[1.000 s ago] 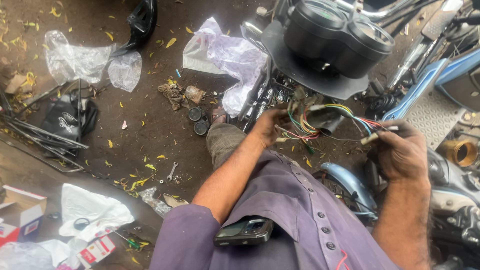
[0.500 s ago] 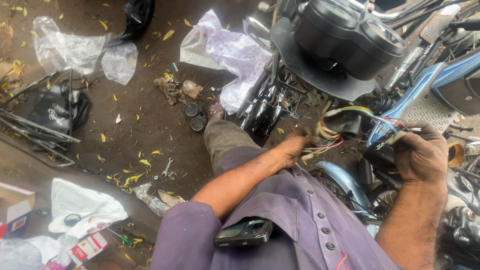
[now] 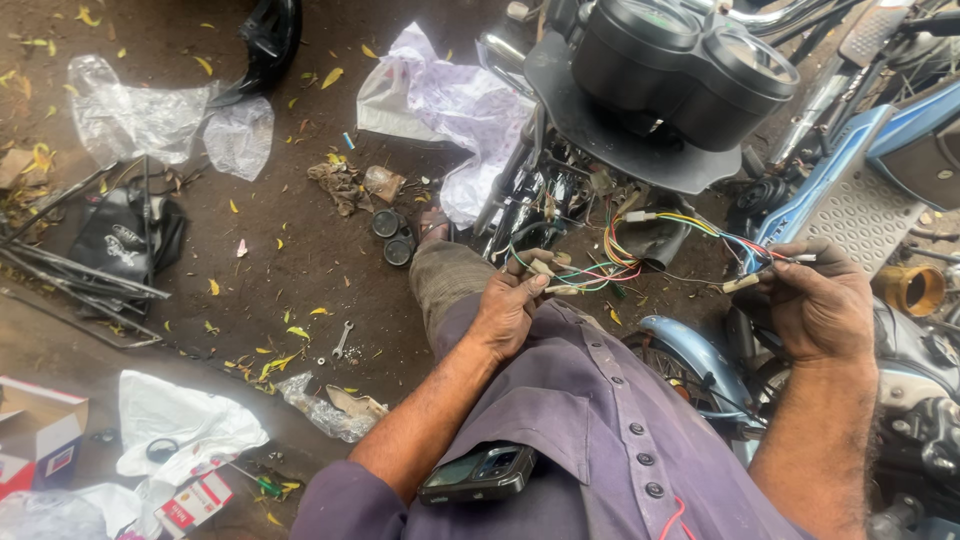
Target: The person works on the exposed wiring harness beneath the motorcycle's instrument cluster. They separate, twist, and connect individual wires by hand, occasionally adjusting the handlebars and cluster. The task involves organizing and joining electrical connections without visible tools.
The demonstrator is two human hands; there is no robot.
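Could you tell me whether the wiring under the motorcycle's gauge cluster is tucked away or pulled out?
Pulled out. The coloured wires hang loose below the gauge cluster, stretched between the left hand and the right hand.

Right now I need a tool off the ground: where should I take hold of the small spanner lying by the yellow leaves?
Grip the small spanner at its slim middle shank, from above: it lies flat on the dirt, ends wider, with bare ground along both long sides.

Glossy black plastic gauge housing [image 3: 690,60], plastic-coated coloured wires [image 3: 620,255], crinkled clear plastic bag [image 3: 130,115], rough dirt ground [image 3: 290,250]
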